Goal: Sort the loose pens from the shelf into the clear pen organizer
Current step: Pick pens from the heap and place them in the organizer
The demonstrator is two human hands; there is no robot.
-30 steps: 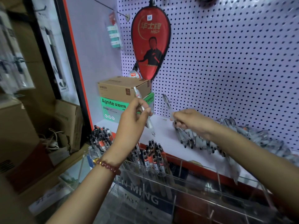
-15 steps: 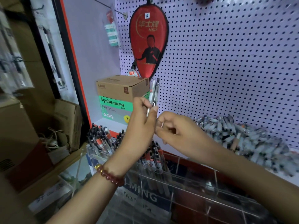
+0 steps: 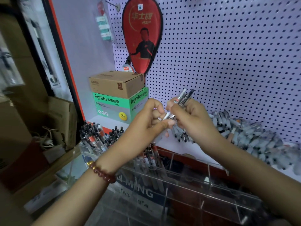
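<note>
Fingers [image 3: 156, 105] of my left hand [image 3: 146, 123] pinch the lower end of a few pens [image 3: 183, 97]; my right hand [image 3: 193, 118] grips their middle. They slant up-right toward the pegboard [image 3: 228, 62], above the shelf [image 3: 187, 149].

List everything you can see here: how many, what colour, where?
clear organizer: one, transparent, before the white shelf.
loose pens: many, clear-grey, heaped on the shelf.
sorted pens: many, black-red, organizer's left compartments.
held pens: few, clear with dark ends, mid-air over the shelf.
green box: one, green, shelf's left end.
brown carton: one, brown, atop the green box.
pegboard: one, white, behind the shelf.
paddle case: one, red, hanging on the pegboard.
bracelet: one, red-brown, left wrist.
left hand: one, pinching the held pens' lower ends.
right hand: one, gripping the held pens.
</note>
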